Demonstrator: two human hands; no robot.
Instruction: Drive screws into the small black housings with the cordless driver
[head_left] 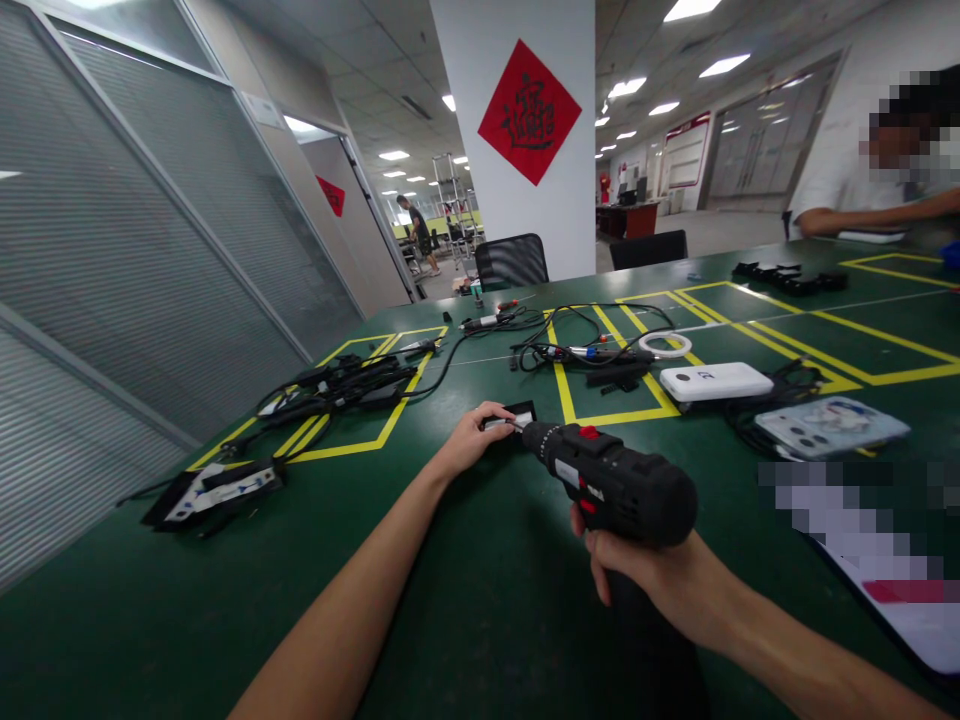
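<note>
My right hand [626, 560] is wrapped round the grip of a black cordless drill [622, 480] with red accents. The drill points forward and left, and its bit reaches a small black part [525, 410] with a pale strip, lying on the green table [450, 620]. My left hand [476, 440] is closed on this part from the left, fingertips close to the bit. The fingers and the drill's chuck hide much of the part, so its kind and the bit's exact contact are unclear.
Tangled black cables [345, 385] lie at left, beside a black piece with pale strips [217, 490]. To the right are a white power bank [716, 382], a phone in a patterned case [832, 425] and a ring of white tape [665, 345]. Another person [840, 190] sits far right.
</note>
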